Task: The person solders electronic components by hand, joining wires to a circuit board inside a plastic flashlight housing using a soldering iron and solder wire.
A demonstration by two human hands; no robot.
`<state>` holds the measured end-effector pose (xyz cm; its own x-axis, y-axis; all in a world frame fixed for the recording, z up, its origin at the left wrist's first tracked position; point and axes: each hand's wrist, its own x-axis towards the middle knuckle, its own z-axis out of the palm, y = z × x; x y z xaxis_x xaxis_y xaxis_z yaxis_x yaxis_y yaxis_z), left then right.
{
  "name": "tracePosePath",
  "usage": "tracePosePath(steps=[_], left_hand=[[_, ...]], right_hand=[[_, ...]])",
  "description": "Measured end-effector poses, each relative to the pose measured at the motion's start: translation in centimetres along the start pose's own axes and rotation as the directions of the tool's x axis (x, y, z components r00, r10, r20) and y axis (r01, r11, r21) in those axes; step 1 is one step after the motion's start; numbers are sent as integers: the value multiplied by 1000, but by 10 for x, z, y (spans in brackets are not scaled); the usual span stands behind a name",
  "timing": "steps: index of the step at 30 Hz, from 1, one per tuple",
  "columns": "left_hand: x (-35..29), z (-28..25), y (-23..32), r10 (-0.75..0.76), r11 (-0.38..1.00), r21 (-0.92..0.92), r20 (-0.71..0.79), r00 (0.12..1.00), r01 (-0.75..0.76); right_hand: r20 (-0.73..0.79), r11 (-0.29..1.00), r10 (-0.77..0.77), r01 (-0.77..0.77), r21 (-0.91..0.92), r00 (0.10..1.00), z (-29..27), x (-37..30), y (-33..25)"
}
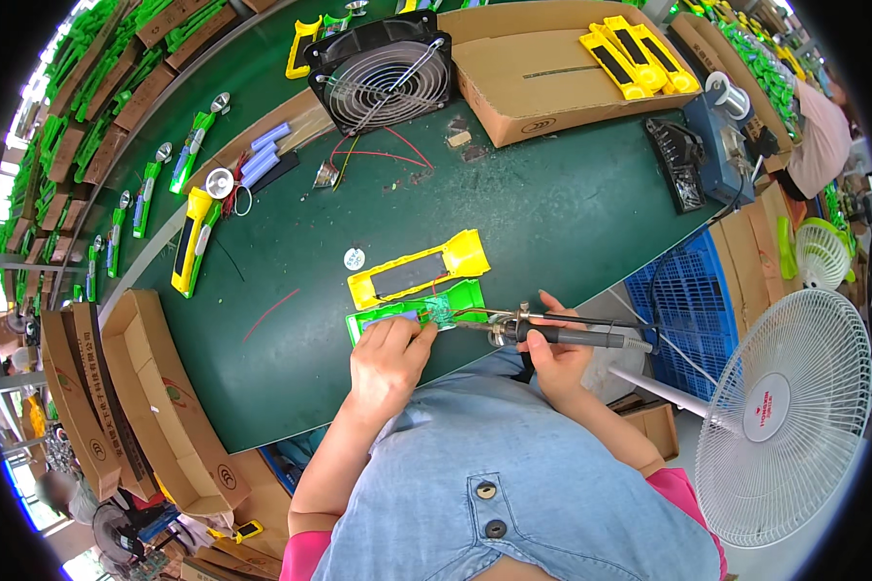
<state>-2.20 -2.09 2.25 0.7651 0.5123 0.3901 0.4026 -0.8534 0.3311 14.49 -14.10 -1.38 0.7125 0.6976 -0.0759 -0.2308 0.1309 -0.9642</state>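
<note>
Workshop counter (pixel 291 252), dark green, curved by the lens, set among cartons and racks of green casings. Circuit board (pixel 441 311): small, green, wired, seated in an open green casing half (pixel 469 293) at the counter's near side; casing long and shallow, its long axis running left to right, rising slightly rightward; bluish cell (pixel 409 316) partly covered at its left. Board lies just ahead and to the right of the left hand (pixel 389 360), the nearer one, its fingers bent to the board's edge; whether that grip is closed on a wire cannot be told. Right hand (pixel 558 360): farther off, grip clamped around a black-handled soldering tool (pixel 576 335), which points left toward the board. Just beyond: yellow casing half (pixel 417 276), dark panel inside; white disc (pixel 354 259) to its left. Farther: black fan (pixel 383 82), carton (pixel 513 82) bearing yellow casings (pixel 635 58), blue box-shaped unit (pixel 719 145).
</note>
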Motion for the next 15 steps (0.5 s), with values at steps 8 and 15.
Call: tracePosePath(steps=[8,15], left_hand=[[0,-2,-1,-1,1000,3,50,999,1],[1,-2,-1,-2,1000,11,59,998,1]], right_hand=[[143,977,-144,164,-135,979,-3,4,9],[129,985,-111,127,-117,985,-3,2,9]])
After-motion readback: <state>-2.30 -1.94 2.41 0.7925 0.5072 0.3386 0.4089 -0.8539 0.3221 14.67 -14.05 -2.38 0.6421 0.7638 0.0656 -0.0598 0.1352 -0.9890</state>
